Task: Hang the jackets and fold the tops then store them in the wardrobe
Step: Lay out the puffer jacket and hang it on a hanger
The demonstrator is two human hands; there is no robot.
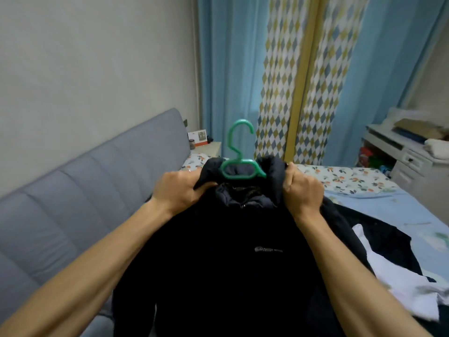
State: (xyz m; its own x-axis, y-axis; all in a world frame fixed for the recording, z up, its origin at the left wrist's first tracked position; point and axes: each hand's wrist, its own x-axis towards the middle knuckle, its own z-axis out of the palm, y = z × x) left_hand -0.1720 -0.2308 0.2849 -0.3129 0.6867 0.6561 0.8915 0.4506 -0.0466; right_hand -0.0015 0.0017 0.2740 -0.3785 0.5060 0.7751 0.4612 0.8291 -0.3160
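One unreadable logo [268, 250], dark jacket [230, 263]

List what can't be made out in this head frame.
- Green hanger: its arms are hidden inside the dark jacket, whose collar both the left hand and right hand grip.
- Jacket hem: cut off by the bottom edge.
- Chest logo: too small to read.
- Wardrobe: not in view.
- Clothes on the bed: partly hidden by the jacket and right arm.

I see a small pale logo with a line of lettering on the chest of the dark jacket [230, 263], but it is too blurred for me to read. Nothing else carries legible text.
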